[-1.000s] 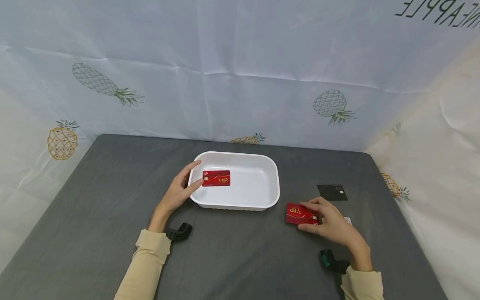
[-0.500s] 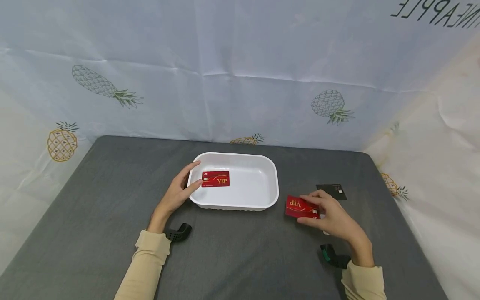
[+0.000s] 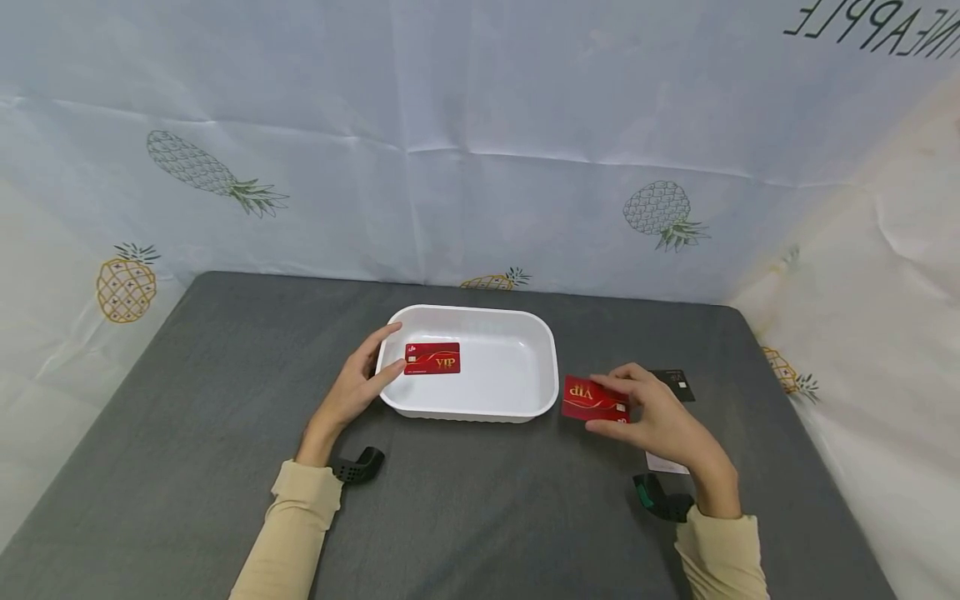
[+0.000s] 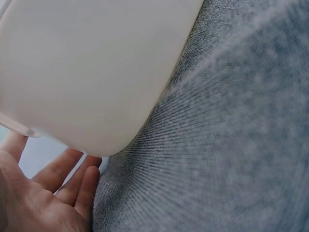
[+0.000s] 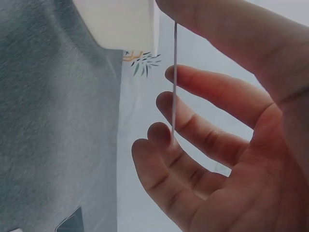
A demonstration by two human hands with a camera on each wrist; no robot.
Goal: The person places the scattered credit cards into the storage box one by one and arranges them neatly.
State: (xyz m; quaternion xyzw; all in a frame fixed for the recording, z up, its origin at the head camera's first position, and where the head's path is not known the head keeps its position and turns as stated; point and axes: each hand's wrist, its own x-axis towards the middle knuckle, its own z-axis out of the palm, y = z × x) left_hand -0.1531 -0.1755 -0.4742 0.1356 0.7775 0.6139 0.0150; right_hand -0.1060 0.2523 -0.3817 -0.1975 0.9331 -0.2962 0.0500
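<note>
A pale fabric backdrop (image 3: 525, 108) printed with pineapples rises behind a table covered in dark grey cloth (image 3: 480, 517). On the cloth, toward the back, sits a white rectangular tray (image 3: 502, 367) with rounded corners. A person's two arms in beige sleeves (image 3: 288, 525) reach in. The left hand (image 3: 354, 387) holds the tray's left end, thumb lapped over the rim, other fingers spread apart around the outside. The right hand (image 3: 663, 423) pinches a red VIP card (image 3: 588, 399) between thumb and fingertips, raised above the cloth just right of the tray, lettering upside down. A second red VIP card (image 3: 432, 358) lies flat inside the tray, near the left thumb. Behind the right hand, a black card (image 3: 678, 384) lies partly hidden; a pale card (image 3: 666, 465) shows partly beneath the right wrist.
</note>
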